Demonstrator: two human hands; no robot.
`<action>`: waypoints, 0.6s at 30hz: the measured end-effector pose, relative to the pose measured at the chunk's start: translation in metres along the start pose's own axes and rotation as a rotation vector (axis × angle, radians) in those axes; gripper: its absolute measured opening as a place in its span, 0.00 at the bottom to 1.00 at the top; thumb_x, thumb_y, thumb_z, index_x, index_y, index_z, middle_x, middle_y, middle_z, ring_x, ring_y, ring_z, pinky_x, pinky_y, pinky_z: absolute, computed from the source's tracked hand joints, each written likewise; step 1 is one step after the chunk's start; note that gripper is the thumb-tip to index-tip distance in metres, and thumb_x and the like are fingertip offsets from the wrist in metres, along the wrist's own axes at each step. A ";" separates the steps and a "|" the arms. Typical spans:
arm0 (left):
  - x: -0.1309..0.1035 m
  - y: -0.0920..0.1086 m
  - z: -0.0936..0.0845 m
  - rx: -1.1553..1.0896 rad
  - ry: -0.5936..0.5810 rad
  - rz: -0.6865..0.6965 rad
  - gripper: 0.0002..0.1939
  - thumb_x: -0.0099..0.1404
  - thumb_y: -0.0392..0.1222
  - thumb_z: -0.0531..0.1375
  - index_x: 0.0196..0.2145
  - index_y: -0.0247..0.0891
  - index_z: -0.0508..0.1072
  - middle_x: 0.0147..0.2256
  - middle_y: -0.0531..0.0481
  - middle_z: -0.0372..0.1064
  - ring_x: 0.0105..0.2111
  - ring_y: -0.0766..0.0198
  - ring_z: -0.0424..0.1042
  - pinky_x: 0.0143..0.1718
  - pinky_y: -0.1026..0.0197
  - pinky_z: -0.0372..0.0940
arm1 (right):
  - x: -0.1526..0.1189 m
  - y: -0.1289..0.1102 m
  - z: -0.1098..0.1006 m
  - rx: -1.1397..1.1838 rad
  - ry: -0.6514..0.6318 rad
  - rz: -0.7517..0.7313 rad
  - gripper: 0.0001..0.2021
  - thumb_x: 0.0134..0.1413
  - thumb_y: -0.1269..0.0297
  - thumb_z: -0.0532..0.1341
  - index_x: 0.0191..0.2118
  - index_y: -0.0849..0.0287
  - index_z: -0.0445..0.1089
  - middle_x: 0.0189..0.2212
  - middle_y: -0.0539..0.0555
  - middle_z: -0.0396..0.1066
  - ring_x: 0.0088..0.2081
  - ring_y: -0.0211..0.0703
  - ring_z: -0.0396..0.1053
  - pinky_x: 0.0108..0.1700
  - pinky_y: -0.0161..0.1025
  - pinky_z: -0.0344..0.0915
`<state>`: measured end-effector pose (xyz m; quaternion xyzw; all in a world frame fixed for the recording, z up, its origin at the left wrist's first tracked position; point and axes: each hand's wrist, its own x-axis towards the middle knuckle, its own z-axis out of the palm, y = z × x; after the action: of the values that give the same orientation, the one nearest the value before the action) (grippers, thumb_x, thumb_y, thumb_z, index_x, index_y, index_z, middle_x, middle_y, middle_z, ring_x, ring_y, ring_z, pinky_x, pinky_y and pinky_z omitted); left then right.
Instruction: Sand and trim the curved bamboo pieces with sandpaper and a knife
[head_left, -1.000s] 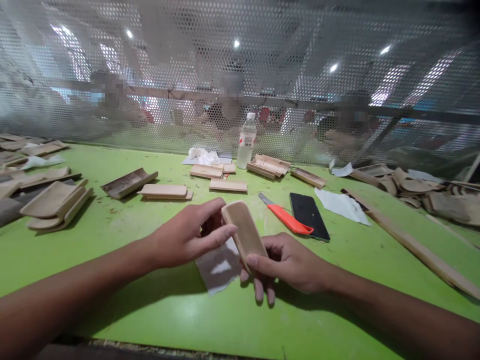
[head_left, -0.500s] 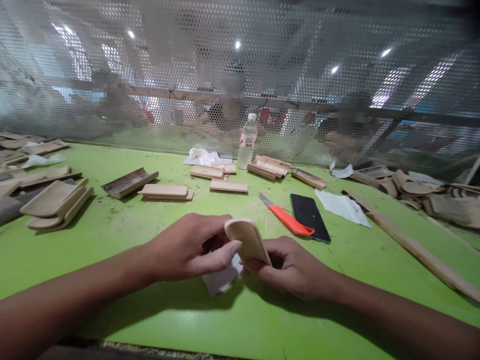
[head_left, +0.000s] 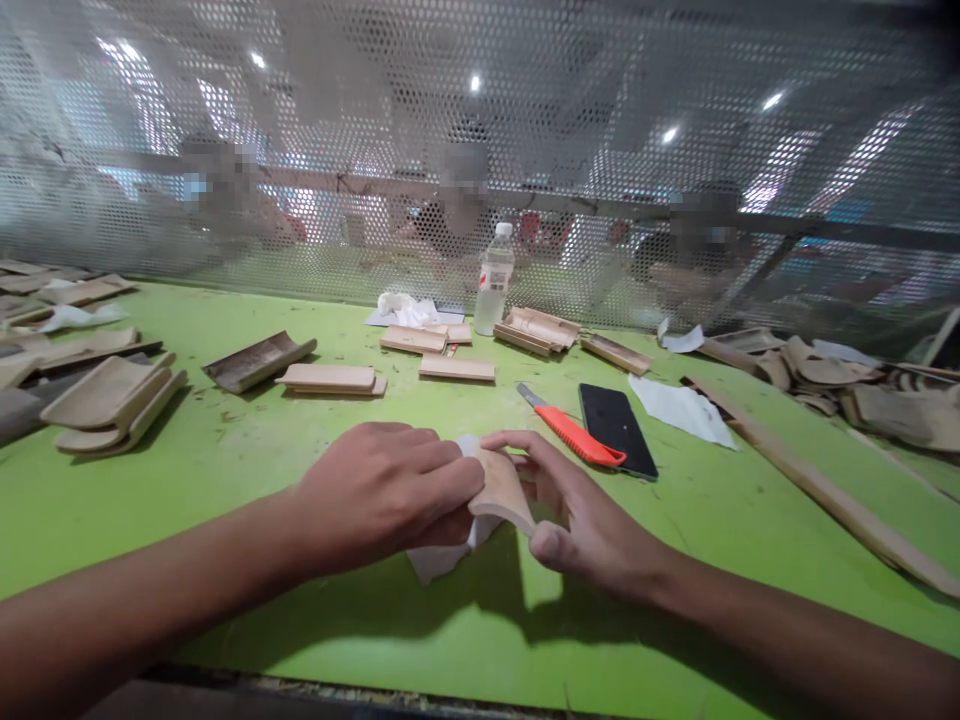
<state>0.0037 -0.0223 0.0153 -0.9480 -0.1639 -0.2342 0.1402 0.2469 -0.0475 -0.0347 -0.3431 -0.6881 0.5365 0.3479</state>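
Note:
A curved, pale bamboo piece [head_left: 501,488] is between my two hands above the green table, its convex face up. My left hand [head_left: 394,495] is closed on its left end, with the fingertips hidden behind the piece. On the right side, my right hand [head_left: 581,515] has its thumb and fingers spread around the piece, the thumb at the lower corner and the forefinger over the top edge. White paper [head_left: 435,562] lies on the table beneath the hands.
An orange-handled knife [head_left: 574,435] touches a black phone [head_left: 616,430]. A water bottle [head_left: 493,285] stands by the perforated screen [head_left: 337,130]. Bamboo pieces [head_left: 109,400] lie left, with more [head_left: 900,410] at the right. A long strip [head_left: 840,500] slants right. People sit behind the screen.
The bamboo piece has been turned from upright to a flatter tilt, convex face up. My left hand has closed over its left end, and my right hand's fingers have opened wider.

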 end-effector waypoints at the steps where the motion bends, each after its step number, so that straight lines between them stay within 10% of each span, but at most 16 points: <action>1: 0.000 0.000 0.000 0.021 -0.010 0.022 0.20 0.80 0.43 0.45 0.30 0.41 0.64 0.23 0.54 0.64 0.22 0.64 0.59 0.24 0.59 0.51 | 0.000 0.000 0.000 0.015 -0.002 0.001 0.45 0.47 0.30 0.67 0.62 0.56 0.59 0.58 0.65 0.67 0.60 0.62 0.67 0.57 0.52 0.67; 12: -0.001 -0.006 0.020 0.008 -0.225 0.046 0.14 0.79 0.39 0.50 0.39 0.38 0.73 0.33 0.49 0.73 0.30 0.60 0.68 0.34 0.58 0.59 | 0.004 -0.006 -0.006 -0.569 0.071 -0.095 0.41 0.44 0.49 0.73 0.62 0.53 0.61 0.60 0.63 0.62 0.62 0.62 0.62 0.65 0.58 0.59; 18: -0.006 -0.034 0.022 -0.435 -0.488 -0.202 0.24 0.69 0.49 0.65 0.59 0.37 0.71 0.60 0.36 0.69 0.57 0.48 0.70 0.52 0.55 0.66 | 0.010 0.004 -0.015 -0.780 0.038 -0.075 0.43 0.43 0.43 0.72 0.63 0.55 0.62 0.68 0.67 0.49 0.70 0.69 0.49 0.66 0.64 0.55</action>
<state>-0.0053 0.0148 0.0006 -0.9627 -0.2320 -0.0427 -0.1324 0.2548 -0.0312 -0.0347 -0.4341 -0.8457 0.2155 0.2234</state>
